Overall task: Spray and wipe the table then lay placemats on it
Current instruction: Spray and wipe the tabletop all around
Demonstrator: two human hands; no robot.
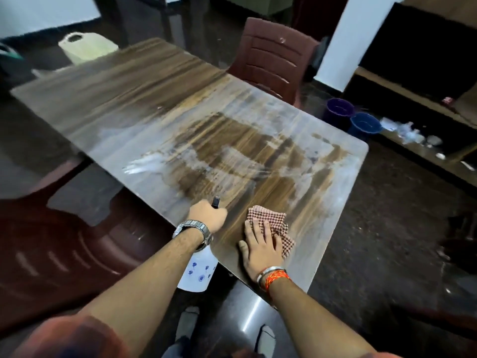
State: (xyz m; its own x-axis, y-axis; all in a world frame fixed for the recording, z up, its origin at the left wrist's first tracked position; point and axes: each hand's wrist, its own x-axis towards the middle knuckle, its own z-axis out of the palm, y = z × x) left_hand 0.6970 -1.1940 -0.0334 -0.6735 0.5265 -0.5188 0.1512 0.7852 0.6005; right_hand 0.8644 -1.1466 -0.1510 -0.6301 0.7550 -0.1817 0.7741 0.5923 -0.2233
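Left forearm [144,288] comes in low. Left hand [207,215] sits at the near edge of the tabletop [129,99], fingers curled round the neck of the spray bottle [198,272]; the body hangs below the edge and the nozzle points across the wood. Right hand [260,246] lies flat, fingers straight, pressing the checked cloth [271,223] onto the near end of the tabletop. Progress: spray is down, with a whitish wet film over the near half and wiped brown swaths mid-table. Film yet to wipe along the left side and right edge; far half looks dry, probably untouched. Wiping partway. No placemats in view, laying not started.
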